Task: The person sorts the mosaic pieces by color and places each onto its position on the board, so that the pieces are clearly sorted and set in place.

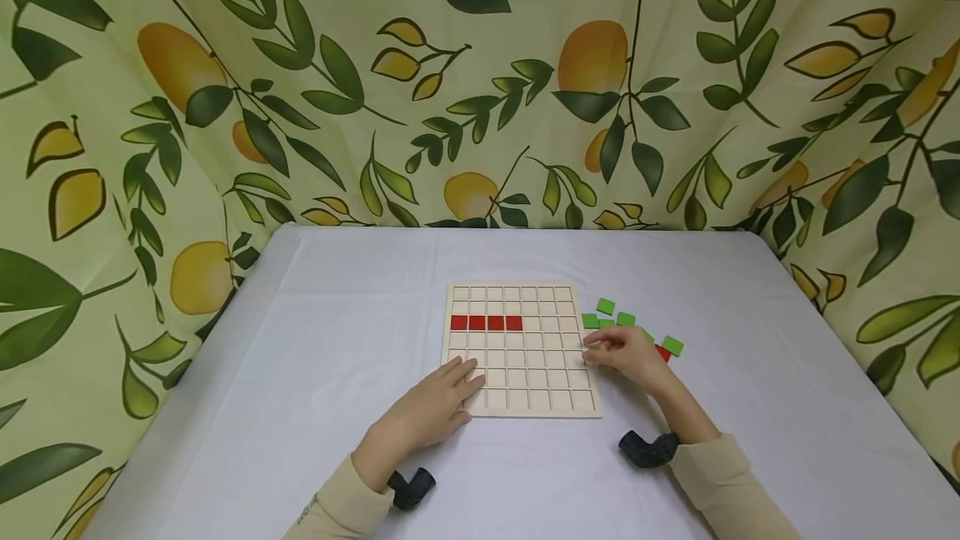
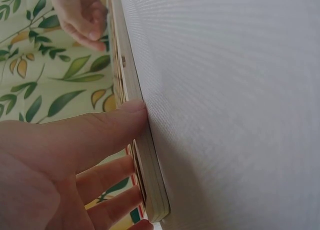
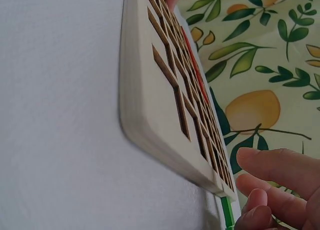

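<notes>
A wooden grid board point(image 1: 517, 412) lies on the table, with several red square tiles point(image 1: 477, 322) side by side in one row from its left edge. On the board's lower left corner my left hand point(image 1: 435, 405) rests with its fingers extended over the cells. Its thumb point(image 2: 107, 135) touches the board's front edge in the left wrist view. My right hand point(image 1: 630, 357) is at the board's right edge, fingers loosely bent; the right wrist view shows thumb and finger apart and no tile between them.
Loose green tiles point(image 1: 606, 306) lie right of the board, some partly behind the right hand. A red tile point(image 1: 663, 352) is partly hidden beside that hand. A white cloth point(image 1: 337, 307) covers the table, and a leaf-patterned curtain point(image 1: 480, 107) hangs behind it.
</notes>
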A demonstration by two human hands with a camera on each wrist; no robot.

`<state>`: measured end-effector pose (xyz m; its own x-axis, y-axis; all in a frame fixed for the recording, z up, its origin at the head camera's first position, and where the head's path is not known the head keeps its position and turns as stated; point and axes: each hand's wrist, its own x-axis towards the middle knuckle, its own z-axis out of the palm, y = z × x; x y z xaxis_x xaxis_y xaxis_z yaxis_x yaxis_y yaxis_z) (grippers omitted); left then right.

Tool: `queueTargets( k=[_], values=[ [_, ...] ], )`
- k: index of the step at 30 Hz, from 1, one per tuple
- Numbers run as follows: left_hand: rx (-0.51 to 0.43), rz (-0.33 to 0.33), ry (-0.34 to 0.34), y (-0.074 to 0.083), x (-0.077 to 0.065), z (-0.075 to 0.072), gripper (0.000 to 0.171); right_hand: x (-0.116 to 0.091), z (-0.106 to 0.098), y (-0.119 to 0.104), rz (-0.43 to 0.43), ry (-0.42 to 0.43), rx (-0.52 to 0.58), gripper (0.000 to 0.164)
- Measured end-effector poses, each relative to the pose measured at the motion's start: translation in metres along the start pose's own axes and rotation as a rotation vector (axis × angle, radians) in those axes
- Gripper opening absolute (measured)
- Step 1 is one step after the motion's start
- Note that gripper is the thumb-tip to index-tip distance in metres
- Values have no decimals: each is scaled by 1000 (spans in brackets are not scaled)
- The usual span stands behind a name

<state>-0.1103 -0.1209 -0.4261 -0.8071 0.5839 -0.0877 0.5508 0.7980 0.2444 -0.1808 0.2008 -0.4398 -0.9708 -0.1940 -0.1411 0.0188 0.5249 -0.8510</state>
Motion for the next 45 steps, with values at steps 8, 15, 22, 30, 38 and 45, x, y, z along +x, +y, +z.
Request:
queueTargets(
  k=[8,15,22,30,38,45],
  values=[
    [-16,3,1,1,0,0,49,0,-13,11,-29,35,-101,32],
    [-30,-16,-6,1,1,-1,49,1,-29,17,-22,32,-143,32],
    [-31,-21,-7,1,1,-1,49,-1,-42,21,-8,23,-204,33],
    [-32,-14,-4,1,0,-1,49,-1,-51,29,-23,26,-246,36],
    [-40,-14,-8,3,-1,-3,49,0,-53,33,-38,33,-282,35],
    [-35,-14,-14,3,-1,-3,50,1,-52,32,-20,30,-296,34]
  ],
)
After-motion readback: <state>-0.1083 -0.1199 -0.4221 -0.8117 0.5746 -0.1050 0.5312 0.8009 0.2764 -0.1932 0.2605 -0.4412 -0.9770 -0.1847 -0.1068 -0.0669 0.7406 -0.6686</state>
